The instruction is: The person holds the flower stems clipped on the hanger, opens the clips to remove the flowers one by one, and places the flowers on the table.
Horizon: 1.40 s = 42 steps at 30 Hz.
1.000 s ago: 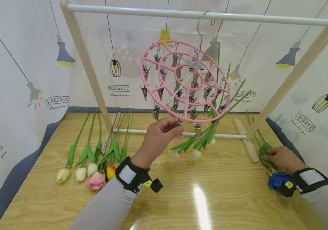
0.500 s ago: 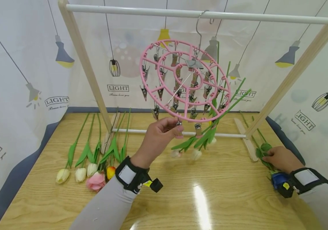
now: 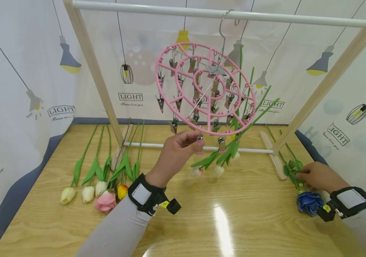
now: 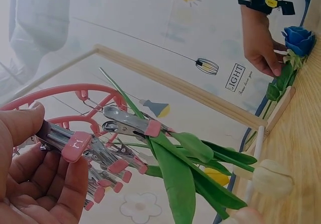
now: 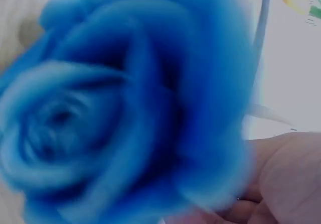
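My left hand (image 3: 178, 150) pinches a metal clip (image 4: 62, 139) with pink tips, on the near rim of the round pink clip hanger (image 3: 208, 125). The hanger hangs tilted by its hook from a white rail. Beside the held clip, other clips grip white tulips (image 4: 273, 178) that hang head down. Over at the right, my right hand (image 3: 322, 176) holds a blue rose (image 3: 309, 202) by its leafy stem, just behind the bloom. In the right wrist view the rose (image 5: 120, 108) fills most of the picture and hides the fingertips.
The white rail (image 3: 157, 10) rests on wooden posts, with a lower bar (image 3: 257, 150) near the tabletop. On the left lie several pale tulips (image 3: 68, 195), a pink rose (image 3: 106, 201) and an orange-yellow tulip (image 3: 122, 191). Another green stem (image 3: 289, 146) lies by the right foot.
The blue rose has shifted and turned at the right, and its bloom shows more fully. My right hand has moved slightly with it. The left hand keeps its grip on the clip.
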### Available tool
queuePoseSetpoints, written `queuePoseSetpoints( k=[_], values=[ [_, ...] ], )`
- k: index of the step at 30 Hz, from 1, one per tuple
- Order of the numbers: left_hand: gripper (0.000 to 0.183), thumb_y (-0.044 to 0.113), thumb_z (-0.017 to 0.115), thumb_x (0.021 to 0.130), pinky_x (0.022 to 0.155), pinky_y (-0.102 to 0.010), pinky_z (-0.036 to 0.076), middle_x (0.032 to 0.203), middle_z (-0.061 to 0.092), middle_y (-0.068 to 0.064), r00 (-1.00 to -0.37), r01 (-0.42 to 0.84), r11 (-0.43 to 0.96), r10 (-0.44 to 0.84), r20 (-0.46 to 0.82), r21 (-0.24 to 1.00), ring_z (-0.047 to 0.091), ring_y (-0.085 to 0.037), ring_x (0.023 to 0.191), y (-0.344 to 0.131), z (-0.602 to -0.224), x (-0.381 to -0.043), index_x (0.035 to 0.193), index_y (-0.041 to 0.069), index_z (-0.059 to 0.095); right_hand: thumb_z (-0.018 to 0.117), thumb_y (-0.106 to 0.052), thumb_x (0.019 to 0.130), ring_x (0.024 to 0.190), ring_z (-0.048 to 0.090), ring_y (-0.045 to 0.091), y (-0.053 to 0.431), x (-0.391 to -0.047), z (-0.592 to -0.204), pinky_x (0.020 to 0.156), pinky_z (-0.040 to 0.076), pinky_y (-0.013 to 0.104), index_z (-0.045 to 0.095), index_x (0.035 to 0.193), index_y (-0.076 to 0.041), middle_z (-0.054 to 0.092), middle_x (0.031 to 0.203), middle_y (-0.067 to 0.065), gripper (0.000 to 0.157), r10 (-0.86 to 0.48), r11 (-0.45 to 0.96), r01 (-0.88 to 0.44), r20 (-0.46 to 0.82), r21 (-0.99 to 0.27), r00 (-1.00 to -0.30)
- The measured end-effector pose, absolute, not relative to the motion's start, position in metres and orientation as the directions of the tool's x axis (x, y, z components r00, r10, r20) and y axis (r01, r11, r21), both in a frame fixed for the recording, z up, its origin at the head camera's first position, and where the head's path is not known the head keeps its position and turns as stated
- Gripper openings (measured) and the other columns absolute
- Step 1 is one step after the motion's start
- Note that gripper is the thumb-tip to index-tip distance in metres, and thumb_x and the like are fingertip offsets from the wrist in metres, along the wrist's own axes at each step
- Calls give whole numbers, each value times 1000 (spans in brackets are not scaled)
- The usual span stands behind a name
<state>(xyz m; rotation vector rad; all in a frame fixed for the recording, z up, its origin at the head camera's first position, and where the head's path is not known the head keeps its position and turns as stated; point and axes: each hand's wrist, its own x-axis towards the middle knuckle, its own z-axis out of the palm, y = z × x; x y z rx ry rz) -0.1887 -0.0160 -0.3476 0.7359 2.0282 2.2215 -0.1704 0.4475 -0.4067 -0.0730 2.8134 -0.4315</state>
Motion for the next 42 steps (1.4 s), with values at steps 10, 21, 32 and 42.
queuePoseSetpoints(
  k=[10,21,32,42],
  values=[
    [34,34,66,86,84,-43,54,99,63,-13,-884,283,-132,350,312,950,62,-27,86,-17,-347,-189,113,14,64,42,-53,95,91,59,33,399,-168,-343,68,52,49,54,123,2,61,112,27,64,-158,947,-114,-127,-301,-979],
    [29,20,63,89,84,-39,55,101,63,-15,-885,256,-137,365,289,957,62,-27,87,-19,-330,-176,115,6,62,54,-34,94,103,57,12,296,-153,-351,82,54,31,52,130,-17,61,118,6,40,-374,637,-289,41,-715,-927],
    [30,20,62,89,81,-37,56,103,63,-13,-882,253,-146,371,290,956,61,-28,88,-20,-335,-179,117,8,62,59,-23,91,119,47,30,240,-168,-395,91,50,25,41,138,-14,52,132,12,51,-349,198,-218,139,-956,-927],
    [28,22,62,90,81,-38,54,106,65,-12,-894,266,-61,358,270,962,62,-22,88,-21,-325,-173,114,9,63,59,-16,92,114,51,30,204,-175,-409,92,49,30,52,122,1,59,125,13,35,-264,-12,-237,232,-971,-936]
  ],
)
